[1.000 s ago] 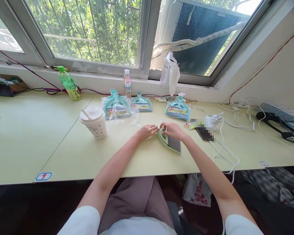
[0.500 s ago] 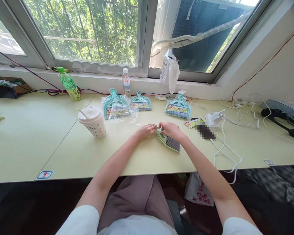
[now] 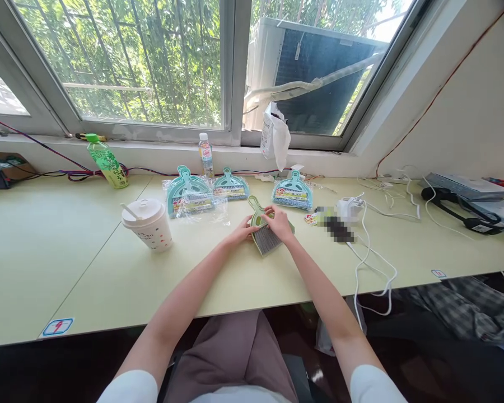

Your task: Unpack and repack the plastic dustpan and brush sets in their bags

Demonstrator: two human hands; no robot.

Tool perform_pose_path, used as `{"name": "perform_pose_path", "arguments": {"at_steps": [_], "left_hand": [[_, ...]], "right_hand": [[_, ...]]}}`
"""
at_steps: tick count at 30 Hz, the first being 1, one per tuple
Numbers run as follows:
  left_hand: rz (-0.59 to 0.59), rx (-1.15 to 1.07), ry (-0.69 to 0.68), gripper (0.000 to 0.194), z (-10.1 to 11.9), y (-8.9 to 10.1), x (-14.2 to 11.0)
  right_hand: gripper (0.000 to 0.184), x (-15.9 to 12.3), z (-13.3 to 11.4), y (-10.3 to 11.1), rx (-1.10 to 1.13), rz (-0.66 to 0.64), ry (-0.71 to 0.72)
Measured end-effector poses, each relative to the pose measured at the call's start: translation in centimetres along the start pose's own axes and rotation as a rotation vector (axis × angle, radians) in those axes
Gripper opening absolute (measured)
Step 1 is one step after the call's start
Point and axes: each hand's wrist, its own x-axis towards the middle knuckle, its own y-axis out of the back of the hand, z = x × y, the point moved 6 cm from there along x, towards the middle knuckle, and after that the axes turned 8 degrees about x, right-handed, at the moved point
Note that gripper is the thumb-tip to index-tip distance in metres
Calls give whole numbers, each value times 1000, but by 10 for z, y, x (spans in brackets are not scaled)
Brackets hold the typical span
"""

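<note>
A small hand brush with a pale green handle and grey bristles is between my hands at the middle of the table. Its handle points away from me, toward the window, and the bristles face me. My left hand grips the brush's left side. On the right, my right hand has its fingers closed over the brush head. A pale green edge, perhaps of a dustpan, shows behind the right hand; the rest of it is hidden.
Wrapped teal brush sets stand along the back of the table. Left of my arms is a paper cup with a straw. White cables, a charger and a headset lie to the right.
The brush has turned so its handle now points up and away, with the bristles toward me. My hands have shifted to its two sides. The view has tilted up and swung right.
</note>
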Motion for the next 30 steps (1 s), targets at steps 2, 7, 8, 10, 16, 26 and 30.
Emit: {"name": "perform_pose_path", "arguments": {"at_steps": [2, 7, 8, 10, 16, 26, 30], "left_hand": [[58, -35, -14, 66, 2, 5, -3], [142, -123, -81, 47, 7, 22, 0], [153, -134, -86, 42, 8, 25, 2], [176, -162, -73, 38, 7, 30, 4], [289, -273, -65, 43, 6, 38, 3], [428, -465, -81, 50, 8, 53, -3], [435, -470, -71, 53, 6, 53, -5]], "right_hand": [[30, 2, 16, 25, 19, 103, -53], [43, -7, 81, 102, -405, 444, -259], [48, -8, 94, 106, -475, 406, -288], [53, -10, 116, 106, -554, 267, -314], [44, -19, 120, 85, -566, 5, -235], [30, -72, 55, 50, -253, -100, -130], [47, -38, 23, 92, 87, 187, -95]]}}
